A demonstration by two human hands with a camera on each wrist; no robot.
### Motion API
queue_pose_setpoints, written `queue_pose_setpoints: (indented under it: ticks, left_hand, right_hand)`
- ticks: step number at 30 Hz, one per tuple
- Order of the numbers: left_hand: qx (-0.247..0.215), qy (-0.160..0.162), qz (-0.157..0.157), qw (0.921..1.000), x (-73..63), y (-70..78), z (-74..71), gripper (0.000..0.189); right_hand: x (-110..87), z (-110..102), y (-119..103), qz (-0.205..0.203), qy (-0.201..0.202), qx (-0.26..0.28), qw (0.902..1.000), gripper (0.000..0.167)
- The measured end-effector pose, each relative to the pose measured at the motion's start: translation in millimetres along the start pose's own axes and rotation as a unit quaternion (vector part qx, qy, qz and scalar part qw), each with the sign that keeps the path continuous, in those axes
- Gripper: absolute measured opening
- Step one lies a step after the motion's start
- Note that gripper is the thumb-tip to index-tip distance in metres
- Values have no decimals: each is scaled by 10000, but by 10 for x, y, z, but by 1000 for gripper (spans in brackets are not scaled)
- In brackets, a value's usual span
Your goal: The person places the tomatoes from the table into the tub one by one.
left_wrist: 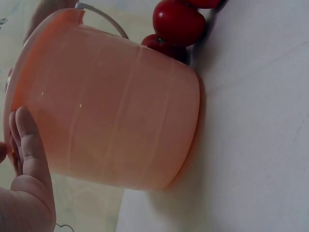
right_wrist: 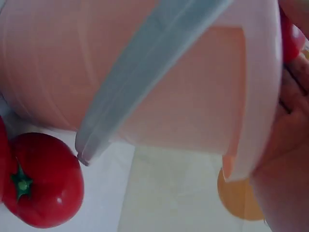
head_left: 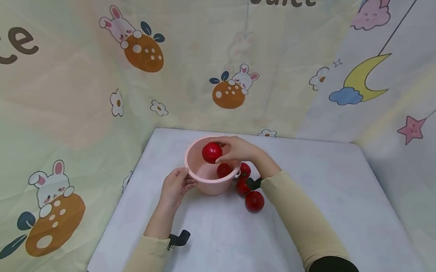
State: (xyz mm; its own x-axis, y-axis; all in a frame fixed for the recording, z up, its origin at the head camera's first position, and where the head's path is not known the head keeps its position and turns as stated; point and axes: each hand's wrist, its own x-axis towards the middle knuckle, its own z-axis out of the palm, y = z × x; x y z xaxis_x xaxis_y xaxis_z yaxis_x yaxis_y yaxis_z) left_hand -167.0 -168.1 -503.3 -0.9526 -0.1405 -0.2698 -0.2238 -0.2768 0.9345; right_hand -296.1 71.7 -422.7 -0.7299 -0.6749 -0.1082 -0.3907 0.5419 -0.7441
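A pink plastic bucket [head_left: 214, 188] stands on the white table. My left hand [head_left: 175, 188] pinches its rim on the near left; in the left wrist view the fingers [left_wrist: 30, 140] lie against the outer wall just under the rim. Over the bucket's mouth, my right hand [head_left: 238, 148] grips a red tomato [head_left: 212, 152], partly visible past the rim in the right wrist view. Another tomato [head_left: 224, 170] shows inside the bucket, below that hand. The bucket's grey handle [right_wrist: 140, 72] hangs down on the right side.
Three tomatoes sit on the table right of the bucket: one against its side [head_left: 245, 170], one partly behind a black wrist strap [head_left: 243, 187], and the nearest one [head_left: 254, 201]. Printed cloth [head_left: 186, 45] hangs behind and beside the white tabletop [head_left: 331, 188].
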Motion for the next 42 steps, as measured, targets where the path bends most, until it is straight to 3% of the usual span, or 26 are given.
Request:
queue_pose_setpoints:
  ticks: [5, 10, 14, 18, 23, 26, 31, 36, 38, 42]
  left_hand:
    - [142, 48, 0, 9999, 4, 27, 8, 43]
    - [171, 105, -61, 9998, -4, 49, 23, 35]
    - [239, 157, -144, 9995, -6, 43, 26, 33]
    - [282, 166, -197, 9993, 6, 15, 14, 31]
    - [395, 44, -124, 9991, 28, 3, 22, 36]
    - [444, 68, -74, 9990, 45, 21, 20, 39]
    - [458, 75, -67, 9989, 47, 43, 16, 40]
    - [495, 2, 51, 9988, 50, 61, 13, 44]
    - [503, -13, 56, 9987, 61, 57, 10, 45]
    - [469, -11, -8, 9989, 83, 35, -7, 44]
  right_hand:
    - [197, 26, -91, 125, -938, -329, 9950, 68]
    - [421, 46, -95, 467, -1960, -380, 9787, 63]
    - [558, 97, -67, 883, -2337, -140, 9682, 60]
    - [613, 188, -20, 1580, -2406, 282, 9573, 61]
    - [637, 280, 57, 2189, -2504, 293, 9426, 62]
    - [685, 315, 85, 2218, -2655, 202, 9381, 60]
    - [747, 339, 110, 2329, -2812, -525, 9295, 62]
    - [798, 330, 138, 2143, -2953, -1004, 9256, 58]
    - [803, 330, 149, 2226, -2908, -890, 9262, 58]
    - [770, 307, 132, 2700, -2440, -129, 9313, 66]
